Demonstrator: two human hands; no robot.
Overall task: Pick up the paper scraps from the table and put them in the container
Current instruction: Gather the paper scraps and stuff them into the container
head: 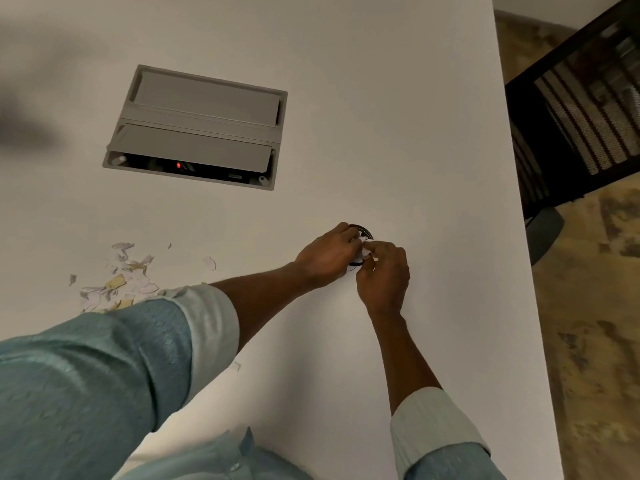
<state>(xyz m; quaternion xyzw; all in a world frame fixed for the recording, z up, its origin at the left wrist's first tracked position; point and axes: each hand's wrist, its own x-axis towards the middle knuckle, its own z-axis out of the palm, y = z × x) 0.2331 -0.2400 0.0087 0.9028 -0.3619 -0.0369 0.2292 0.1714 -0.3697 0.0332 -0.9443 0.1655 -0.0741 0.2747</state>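
Observation:
A small round dark container (366,232) stands on the white table (381,116), mostly hidden behind my hands. My left hand (329,252) is curled against its left side, and whether it grips the container or paper is hidden. My right hand (382,271) is over its near side, fingers pinched on white paper scraps (365,244) above the opening. A pile of white and yellowish paper scraps (117,278) lies on the table at the left, partly behind my left sleeve. One loose scrap (209,262) lies between the pile and the container. Another scrap (236,366) lies near my left forearm.
A grey cable box (197,126) with a part-open lid is set into the table at the back left. The table's right edge runs close to the container. Past it stands a black mesh chair (581,116) on a patterned carpet.

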